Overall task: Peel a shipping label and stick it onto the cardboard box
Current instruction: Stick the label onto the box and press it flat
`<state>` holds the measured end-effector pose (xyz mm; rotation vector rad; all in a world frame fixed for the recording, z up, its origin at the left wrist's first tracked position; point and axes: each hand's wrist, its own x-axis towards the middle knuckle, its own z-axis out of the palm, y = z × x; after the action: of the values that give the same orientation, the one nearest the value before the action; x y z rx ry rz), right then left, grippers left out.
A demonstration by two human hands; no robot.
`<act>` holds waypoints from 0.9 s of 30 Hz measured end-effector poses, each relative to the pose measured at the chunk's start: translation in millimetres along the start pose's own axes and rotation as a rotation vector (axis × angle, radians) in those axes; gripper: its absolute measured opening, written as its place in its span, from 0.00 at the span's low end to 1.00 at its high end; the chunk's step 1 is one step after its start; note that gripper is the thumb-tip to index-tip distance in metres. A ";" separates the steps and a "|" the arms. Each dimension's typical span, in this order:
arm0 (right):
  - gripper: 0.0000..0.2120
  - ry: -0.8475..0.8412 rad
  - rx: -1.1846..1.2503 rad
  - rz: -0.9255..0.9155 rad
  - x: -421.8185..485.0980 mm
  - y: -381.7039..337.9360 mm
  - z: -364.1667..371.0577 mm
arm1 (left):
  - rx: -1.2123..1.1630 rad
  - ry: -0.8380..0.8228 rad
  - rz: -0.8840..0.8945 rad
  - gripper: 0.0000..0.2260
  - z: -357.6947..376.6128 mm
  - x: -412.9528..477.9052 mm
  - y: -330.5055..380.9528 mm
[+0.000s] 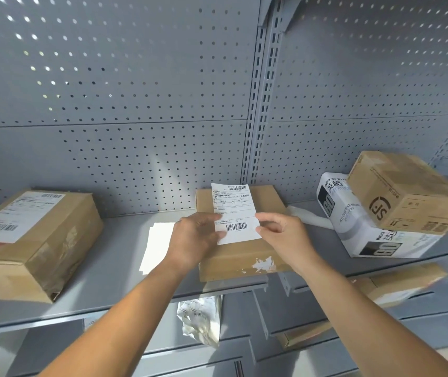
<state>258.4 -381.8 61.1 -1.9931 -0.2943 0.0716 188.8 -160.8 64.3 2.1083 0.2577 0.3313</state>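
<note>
A white shipping label (233, 208) with two barcodes is held upright over a plain cardboard box (244, 257) on the grey shelf. My left hand (195, 238) pinches the label's lower left edge. My right hand (280, 232) pinches its lower right edge. The label's lower part is near the box top; whether it touches, I cannot tell. A stack of white sheets (157, 243) lies on the shelf just left of my left hand.
A larger labelled box (35, 240) sits at the left. At the right, a brown box (408, 191) leans on a white printed carton (353, 224). A pegboard wall (135, 104) stands behind. Crumpled paper (201, 319) and more boxes lie on lower shelves.
</note>
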 end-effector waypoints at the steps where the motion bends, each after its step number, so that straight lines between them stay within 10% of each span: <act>1: 0.14 0.002 -0.045 -0.006 0.4 2.4 0.7 | 0.019 -0.010 0.000 0.18 1.1 0.2 -2.1; 27: 0.16 0.085 -0.368 -0.130 -6.8 11.8 6.1 | 0.267 -0.081 -0.033 0.23 17.4 -3.6 -14.3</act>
<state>252.7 -382.8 47.3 -2.3272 -0.4035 -0.1609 190.5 -168.2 42.8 2.3711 0.3024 0.1994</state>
